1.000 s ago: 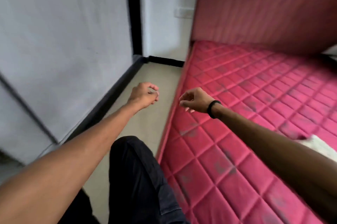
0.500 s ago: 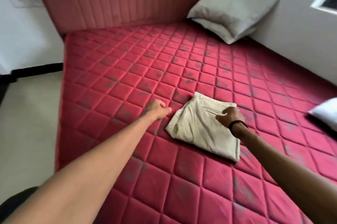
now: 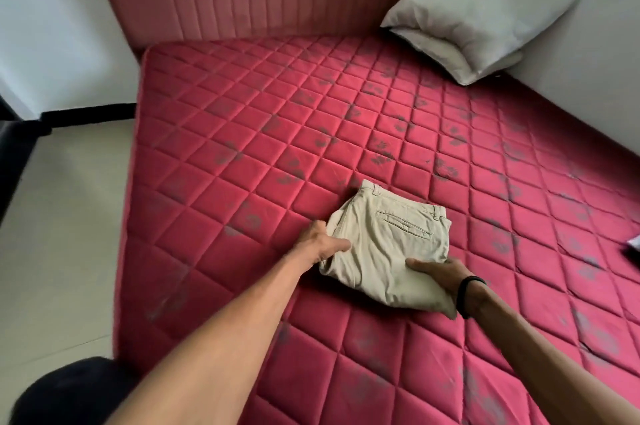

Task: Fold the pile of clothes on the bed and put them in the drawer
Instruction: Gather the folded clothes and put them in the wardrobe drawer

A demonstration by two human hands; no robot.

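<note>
Both hands clamped on folded khaki trousers (image 3: 384,244) mid-mattress (image 3: 242,134): left hand (image 3: 320,244) gripping near-left edge, right hand (image 3: 440,282) under near-right corner w/ thumb on top, long axis running away toward headboard, lift prob. next.

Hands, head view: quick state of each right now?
Left hand: grips the left edge of the folded beige cotton trousers, thumb on top.
Right hand: grips the trousers' near right edge, thumb on top, fingers underneath.
</note>
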